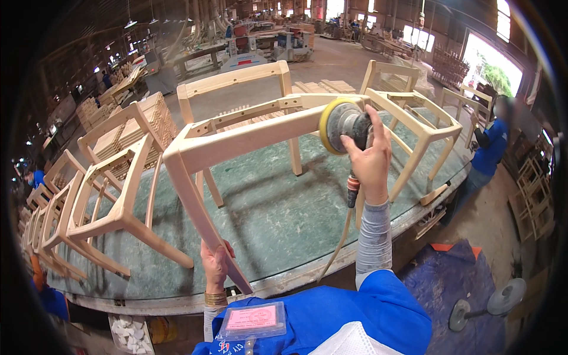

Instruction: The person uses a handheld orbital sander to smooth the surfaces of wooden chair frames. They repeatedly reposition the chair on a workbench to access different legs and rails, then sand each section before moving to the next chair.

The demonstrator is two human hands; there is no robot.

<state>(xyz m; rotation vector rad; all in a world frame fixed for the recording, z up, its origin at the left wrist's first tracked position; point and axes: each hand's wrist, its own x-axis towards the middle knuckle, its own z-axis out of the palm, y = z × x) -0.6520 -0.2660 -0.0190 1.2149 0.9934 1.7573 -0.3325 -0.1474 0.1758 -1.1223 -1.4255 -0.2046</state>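
Note:
A bare wooden chair frame (254, 139) stands on the green-topped workbench (266, 219) in front of me. My left hand (215, 264) is wrapped round the lower part of its near left leg. In my right hand (370, 156) is a round orbital sander (348, 126) with a yellow-edged pad, its disc turned to the right end of the frame's front rail. Whether the pad touches the wood I cannot tell. From the sander a hose (337, 251) runs down over the bench's front edge.
More chair frames stand along the bench at the left (106, 201) and at the right (414, 118). Stacked wood pieces (139, 133) lie beyond it. A co-worker in blue (492, 145) is at the right. Below the bench are white scraps (130, 333) and a dark blue sheet (452, 284).

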